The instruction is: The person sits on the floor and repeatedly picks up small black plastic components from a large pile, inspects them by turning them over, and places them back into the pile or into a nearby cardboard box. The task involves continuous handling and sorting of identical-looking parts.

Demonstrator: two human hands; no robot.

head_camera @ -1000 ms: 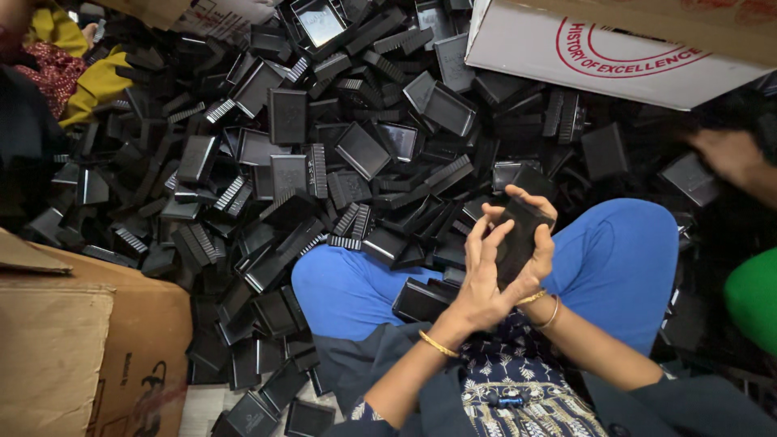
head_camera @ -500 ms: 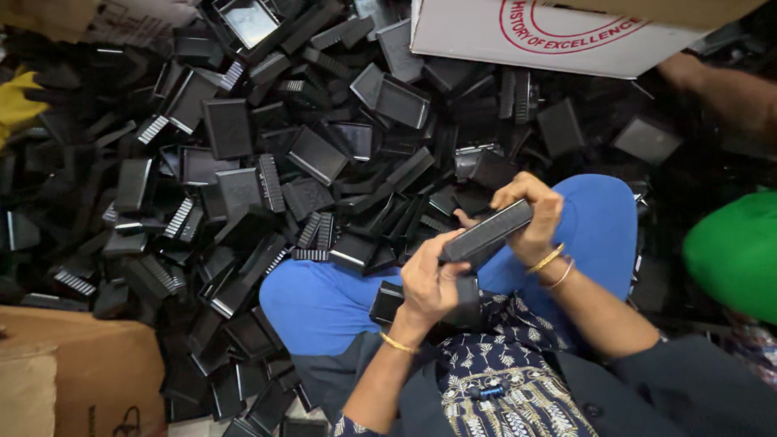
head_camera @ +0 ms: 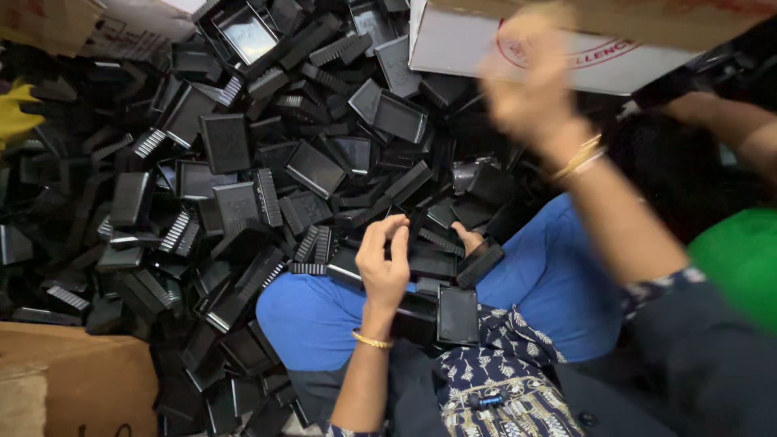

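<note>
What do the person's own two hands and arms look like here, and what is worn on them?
Both hands are bare, with no gloves. The left hand has one thin gold bangle at the wrist, and the forearm is uncovered up to a patterned sleeve edge at the bottom of the picture. The right hand is blurred; its wrist carries gold bangles, and a dark patterned sleeve starts further up the arm.

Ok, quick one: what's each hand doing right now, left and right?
Left hand: fingers closed on a black plastic part over the lap.
Right hand: raised toward the white cardboard box, motion-blurred; open or closed cannot be told.
</note>
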